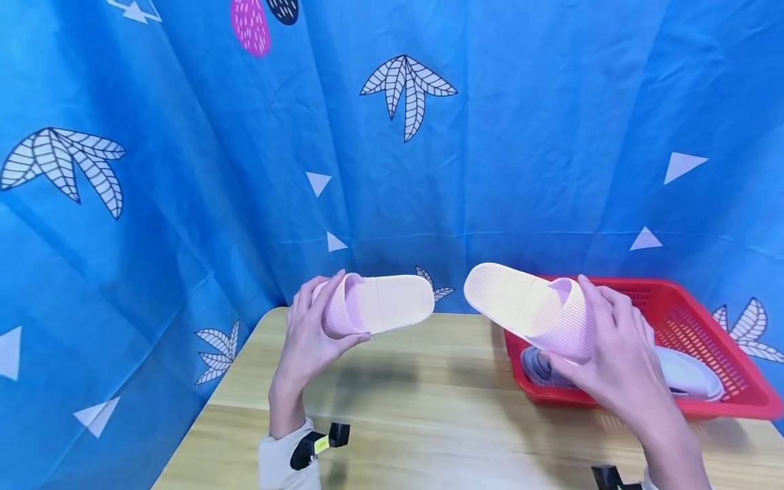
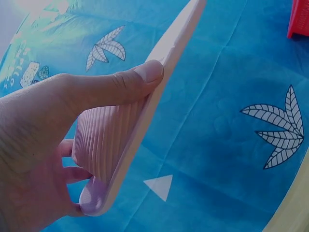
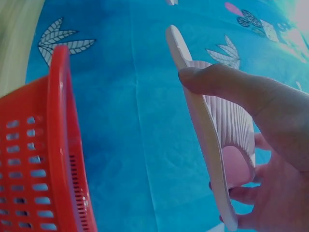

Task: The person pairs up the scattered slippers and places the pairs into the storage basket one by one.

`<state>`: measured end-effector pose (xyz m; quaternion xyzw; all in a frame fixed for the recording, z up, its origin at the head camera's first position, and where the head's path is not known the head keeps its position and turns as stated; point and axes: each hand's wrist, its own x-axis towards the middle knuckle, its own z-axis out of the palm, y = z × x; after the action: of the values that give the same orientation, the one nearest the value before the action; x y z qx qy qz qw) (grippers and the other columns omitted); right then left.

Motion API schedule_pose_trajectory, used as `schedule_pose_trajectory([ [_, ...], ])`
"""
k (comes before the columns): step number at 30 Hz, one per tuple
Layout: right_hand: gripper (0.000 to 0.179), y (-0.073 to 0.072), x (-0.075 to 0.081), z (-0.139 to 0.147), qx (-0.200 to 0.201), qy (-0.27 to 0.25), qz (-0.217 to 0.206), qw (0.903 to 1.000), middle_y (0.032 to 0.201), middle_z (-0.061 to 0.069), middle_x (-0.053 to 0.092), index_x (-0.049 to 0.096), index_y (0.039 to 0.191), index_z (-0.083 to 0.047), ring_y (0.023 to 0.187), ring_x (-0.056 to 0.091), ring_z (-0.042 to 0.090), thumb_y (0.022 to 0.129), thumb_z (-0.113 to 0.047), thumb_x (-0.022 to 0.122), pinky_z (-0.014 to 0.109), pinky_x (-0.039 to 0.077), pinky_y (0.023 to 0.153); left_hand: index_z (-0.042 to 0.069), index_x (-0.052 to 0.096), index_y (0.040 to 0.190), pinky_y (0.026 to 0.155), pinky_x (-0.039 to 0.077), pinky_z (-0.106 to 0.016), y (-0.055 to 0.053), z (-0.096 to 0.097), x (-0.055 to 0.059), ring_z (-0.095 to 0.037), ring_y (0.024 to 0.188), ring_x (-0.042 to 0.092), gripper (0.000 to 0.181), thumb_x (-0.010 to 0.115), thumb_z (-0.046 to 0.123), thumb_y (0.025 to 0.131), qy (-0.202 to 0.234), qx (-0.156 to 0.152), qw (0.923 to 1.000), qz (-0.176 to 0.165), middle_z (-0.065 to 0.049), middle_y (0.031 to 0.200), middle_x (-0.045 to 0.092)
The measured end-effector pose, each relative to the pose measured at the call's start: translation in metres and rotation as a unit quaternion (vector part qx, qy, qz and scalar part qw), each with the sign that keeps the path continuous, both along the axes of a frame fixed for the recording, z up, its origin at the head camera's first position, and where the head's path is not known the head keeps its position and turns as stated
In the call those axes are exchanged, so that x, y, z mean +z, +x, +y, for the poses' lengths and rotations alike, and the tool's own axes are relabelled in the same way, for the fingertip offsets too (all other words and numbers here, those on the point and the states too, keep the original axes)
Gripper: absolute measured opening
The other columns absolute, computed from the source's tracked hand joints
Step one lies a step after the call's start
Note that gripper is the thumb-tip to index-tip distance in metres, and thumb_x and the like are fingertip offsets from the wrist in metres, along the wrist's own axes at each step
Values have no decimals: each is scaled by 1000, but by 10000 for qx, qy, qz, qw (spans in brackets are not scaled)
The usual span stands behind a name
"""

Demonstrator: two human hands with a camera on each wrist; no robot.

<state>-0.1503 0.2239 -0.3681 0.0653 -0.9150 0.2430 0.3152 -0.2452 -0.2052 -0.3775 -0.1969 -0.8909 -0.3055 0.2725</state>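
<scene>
Gripping one slipper [image 1: 392, 303] with your left grip [image 1: 309, 340] and the other slipper [image 1: 514, 303] with your right grip [image 1: 621, 350], above the surface [image 1: 441, 415], pinch both evenly so neither twists.

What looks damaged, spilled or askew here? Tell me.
Nothing stands out: the left hand grips one pink slipper, the right hand the other slipper, neither visibly damaged; the red basket sits upright on the table.

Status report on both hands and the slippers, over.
Left hand grips one pink slipper. Right hand grips a second slipper. Both held above the table. Red basket near right hand; nothing between slippers.
</scene>
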Motion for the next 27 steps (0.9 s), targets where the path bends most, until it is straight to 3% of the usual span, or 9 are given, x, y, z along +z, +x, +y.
schedule_pose_trajectory([
  [8,133,8,4,14,21,86,-15,10000,139,25,44,28,163,-16,119,42,45,52,-23,102,70,39,83,33,44,156,104,33,-67,4,10,5,-30,137,36,111,100,34,61,64,-84,9997,218,-11,147,45],
  [17,132,8,8,16,152,208,351,9991,139,24,47,33,161,-14,117,45,41,49,-21,102,65,43,81,31,43,157,101,34,-67,11,15,11,-32,136,36,114,101,36,59,-21,-157,9987,479,-12,147,45],
  [27,127,8,5,18,368,182,475,9980,137,24,49,40,158,-12,121,45,42,48,-25,103,67,40,85,33,42,157,104,34,-68,16,25,13,-30,139,36,113,100,35,60,-265,-138,9986,447,-11,148,45],
])
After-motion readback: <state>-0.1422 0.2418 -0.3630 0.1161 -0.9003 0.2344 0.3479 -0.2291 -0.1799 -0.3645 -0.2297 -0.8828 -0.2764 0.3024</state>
